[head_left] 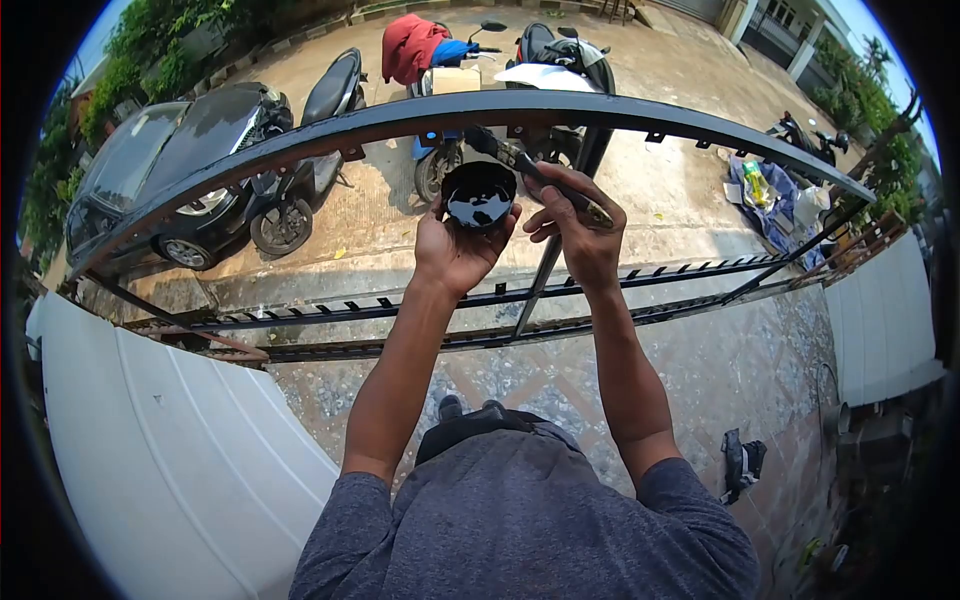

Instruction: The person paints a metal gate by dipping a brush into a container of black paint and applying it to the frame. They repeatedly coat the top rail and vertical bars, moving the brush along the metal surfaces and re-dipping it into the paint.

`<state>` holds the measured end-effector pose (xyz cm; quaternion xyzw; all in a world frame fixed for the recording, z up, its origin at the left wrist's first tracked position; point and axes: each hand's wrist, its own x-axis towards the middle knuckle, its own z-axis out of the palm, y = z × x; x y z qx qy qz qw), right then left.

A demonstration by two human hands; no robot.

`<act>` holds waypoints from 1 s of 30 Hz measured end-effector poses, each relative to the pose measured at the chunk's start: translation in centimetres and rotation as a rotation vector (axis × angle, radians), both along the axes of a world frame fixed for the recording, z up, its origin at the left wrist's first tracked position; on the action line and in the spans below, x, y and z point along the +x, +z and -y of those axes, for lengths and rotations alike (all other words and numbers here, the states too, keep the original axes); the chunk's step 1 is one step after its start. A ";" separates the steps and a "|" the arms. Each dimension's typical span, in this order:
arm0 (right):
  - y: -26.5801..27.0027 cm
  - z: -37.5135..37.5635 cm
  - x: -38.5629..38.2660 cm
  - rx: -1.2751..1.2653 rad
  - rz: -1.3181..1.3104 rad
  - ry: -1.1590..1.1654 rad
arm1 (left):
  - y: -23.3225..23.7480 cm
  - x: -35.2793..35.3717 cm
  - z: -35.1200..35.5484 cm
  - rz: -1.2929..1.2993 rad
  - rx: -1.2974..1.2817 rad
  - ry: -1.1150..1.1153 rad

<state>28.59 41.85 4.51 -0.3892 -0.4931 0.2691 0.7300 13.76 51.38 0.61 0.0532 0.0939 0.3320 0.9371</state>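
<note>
My left hand [452, 252] cradles a small round cup of glossy black paint [479, 200], its fingers wrapped around the sides and the mouth facing me. In my right hand [590, 232] is a paintbrush [517, 158], gripped by the handle. Its dark bristles point up and left, just above the cup's rim in this view. Both hands are at the black metal frame [400, 116], whose curved-looking top bar runs behind the brush and cup. Small tabs stick out along its bars.
Past the frame stand a black car [165, 165], a dark motorbike [325, 130] and two more motorbikes. White corrugated sheets [170, 440] flank me on the left and right. A blue tarp with bags [768, 205] lies at right. A dark object [740, 462] rests on the tiled floor [690, 370].
</note>
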 end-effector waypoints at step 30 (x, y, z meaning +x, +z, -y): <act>-0.6 -1.2 3.3 0.022 0.138 -0.120 | -1.3 3.1 -5.8 0.075 -0.039 -0.125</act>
